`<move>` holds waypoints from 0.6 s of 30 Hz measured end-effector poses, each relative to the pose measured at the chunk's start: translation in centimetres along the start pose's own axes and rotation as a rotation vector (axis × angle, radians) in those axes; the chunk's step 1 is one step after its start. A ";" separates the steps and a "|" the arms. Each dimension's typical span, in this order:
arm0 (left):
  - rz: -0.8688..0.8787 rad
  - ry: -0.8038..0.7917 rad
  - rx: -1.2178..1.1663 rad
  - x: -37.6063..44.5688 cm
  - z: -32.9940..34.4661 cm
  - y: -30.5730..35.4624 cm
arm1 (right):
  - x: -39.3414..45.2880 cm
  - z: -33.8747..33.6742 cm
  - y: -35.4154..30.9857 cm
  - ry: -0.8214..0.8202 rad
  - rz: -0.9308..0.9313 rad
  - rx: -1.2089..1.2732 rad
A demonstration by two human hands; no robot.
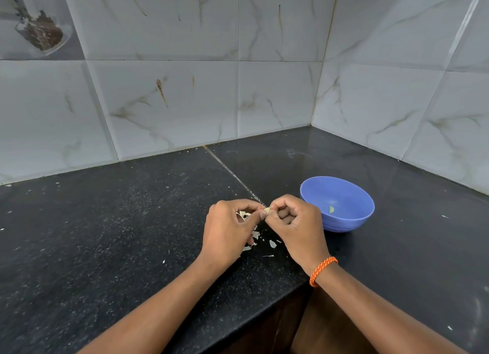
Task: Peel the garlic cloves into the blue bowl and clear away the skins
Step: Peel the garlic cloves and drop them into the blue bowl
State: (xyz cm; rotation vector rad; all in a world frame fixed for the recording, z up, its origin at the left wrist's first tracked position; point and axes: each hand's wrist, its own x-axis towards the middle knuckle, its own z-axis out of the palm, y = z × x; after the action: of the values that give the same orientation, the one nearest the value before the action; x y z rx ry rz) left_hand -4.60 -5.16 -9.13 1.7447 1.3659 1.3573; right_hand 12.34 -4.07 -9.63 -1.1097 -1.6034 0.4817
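Both hands meet over the black counter, just left of the blue bowl [341, 216]. A small pale garlic clove [267, 210] is pinched between the fingertips of my left hand [227, 229] and my right hand [296, 224]. Inside the bowl lies one peeled clove [331, 209]. Loose white garlic skins [264, 241] are scattered on the counter under and between my hands; some are hidden by the left hand.
The black stone counter [119, 234] fills an inside corner, with grey marble tiles [164, 102] behind and to the right. Its front edge runs diagonally below my forearms, with a dark cabinet [296, 324] beneath. An orange cord bracelet [321, 270] circles my right wrist.
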 end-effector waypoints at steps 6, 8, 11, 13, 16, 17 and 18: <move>0.069 0.012 0.086 -0.1 0.1 0.4 | 0.1 -0.1 -0.1 -0.010 0.047 0.102; 0.065 0.003 0.089 -0.1 0.0 0.3 | 0.1 -0.1 -0.1 -0.020 0.053 0.141; 0.047 -0.026 0.050 0.0 -0.1 0.3 | 0.0 0.0 -0.3 -0.029 0.056 0.167; 0.024 -0.045 -0.006 0.1 -0.2 0.3 | -0.1 -0.1 -0.3 -0.034 0.049 0.172; -0.020 -0.056 -0.089 0.2 -0.3 0.2 | -0.1 -0.1 -0.4 -0.035 0.043 0.186; -0.032 -0.054 -0.115 0.3 -0.3 0.1 | -0.1 -0.1 -0.4 -0.024 0.047 0.186; -0.038 -0.052 -0.141 0.3 -0.4 0.0 | -0.1 -0.2 -0.3 -0.010 0.051 0.182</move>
State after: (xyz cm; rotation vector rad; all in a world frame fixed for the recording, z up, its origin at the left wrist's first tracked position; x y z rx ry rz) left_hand -4.95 -4.95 -8.89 1.6418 1.2386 1.3438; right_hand 12.36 -4.37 -9.40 -1.0131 -1.5109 0.6547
